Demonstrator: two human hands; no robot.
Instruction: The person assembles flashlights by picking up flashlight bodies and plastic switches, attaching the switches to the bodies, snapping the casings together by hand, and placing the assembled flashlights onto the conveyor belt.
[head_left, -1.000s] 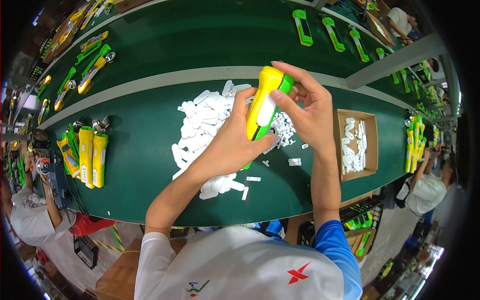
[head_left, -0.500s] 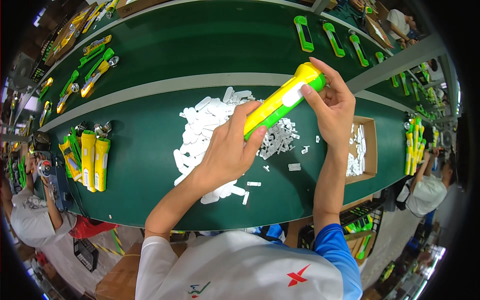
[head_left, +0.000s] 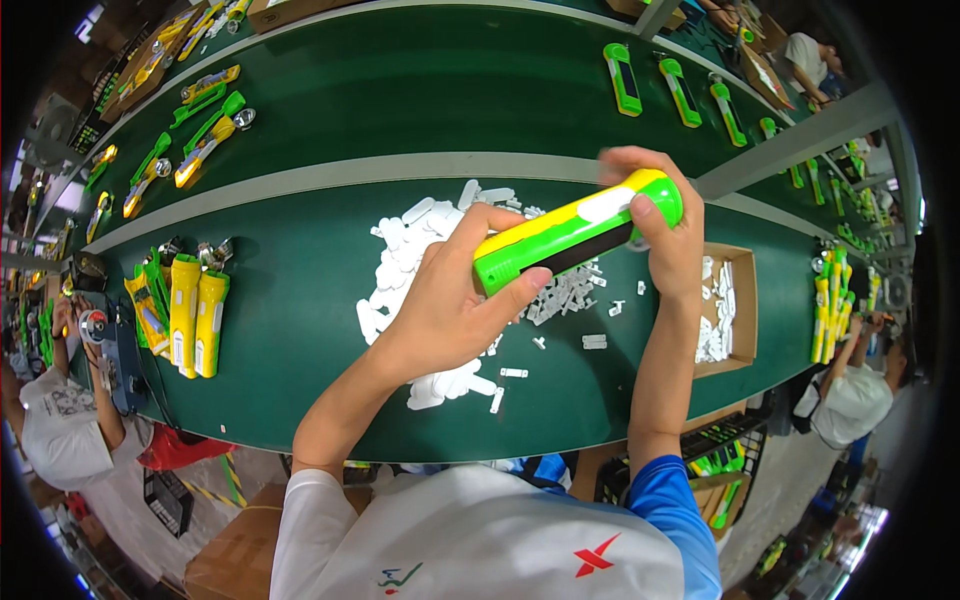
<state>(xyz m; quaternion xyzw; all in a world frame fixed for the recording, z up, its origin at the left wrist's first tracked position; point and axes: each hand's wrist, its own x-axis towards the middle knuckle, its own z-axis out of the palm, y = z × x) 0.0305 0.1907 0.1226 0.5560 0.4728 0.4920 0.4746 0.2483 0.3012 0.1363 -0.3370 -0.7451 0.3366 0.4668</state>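
Between my hands, over the green table, is a yellow and green flashlight (head_left: 560, 236) with a dark panel along its green side and a white oval piece near its wide end. My left hand (head_left: 455, 290) grips the narrow end, thumb underneath. My right hand (head_left: 668, 215) is wrapped around the wide head, its thumb on the green side near the white piece. Below the flashlight lies a heap of white oval plastic pieces (head_left: 405, 260), partly covered by my left hand. Small white clips (head_left: 565, 300) are piled beside it.
Several yellow flashlights (head_left: 183, 315) stand together at the left. An open cardboard box (head_left: 742, 310) of white parts sits at the right. Beyond a metal rail (head_left: 330, 168), a green belt carries flashlights (head_left: 622, 80). Co-workers sit at both sides.
Both hands have rolled the flashlight so its green side and dark panel now face me. It lies more level, its wide end lower and farther right.
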